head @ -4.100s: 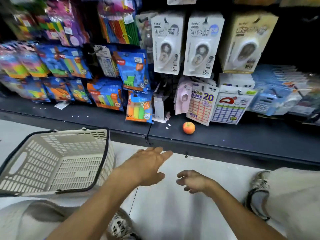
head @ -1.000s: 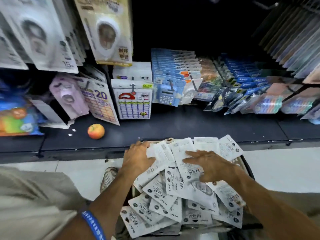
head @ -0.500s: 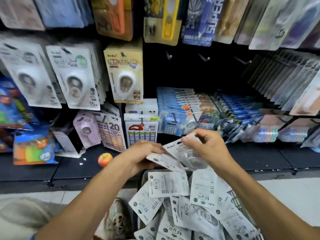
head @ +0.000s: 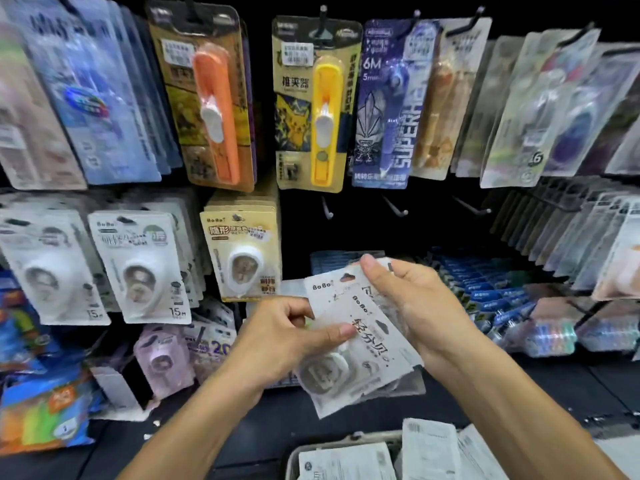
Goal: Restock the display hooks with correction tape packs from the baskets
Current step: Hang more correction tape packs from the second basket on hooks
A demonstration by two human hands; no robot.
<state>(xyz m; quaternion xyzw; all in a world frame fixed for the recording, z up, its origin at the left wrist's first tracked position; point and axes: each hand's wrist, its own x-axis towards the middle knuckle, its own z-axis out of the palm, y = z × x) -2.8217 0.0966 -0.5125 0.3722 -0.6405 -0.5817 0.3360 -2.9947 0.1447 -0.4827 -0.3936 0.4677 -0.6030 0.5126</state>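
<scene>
Moved since earlier: both hands now lifted up from the basket, carrying a small stack of correction tape packs to the level of the lower display rows.
Left hand: thumb pinches the front pack's face, fingers curled behind the stack's left edge.
Right hand: clamped on the stack's top right corner, thumb near the hang holes.
Why held so: probably squaring the packs so their holes line up.
Pack location: in both hands, just below three empty hooks.
Long axis: runs from upper left to lower right, tilted.
Pointing: hang-hole end up toward the hooks; printed face toward the camera.
Basket: below, holding more packs.
</scene>
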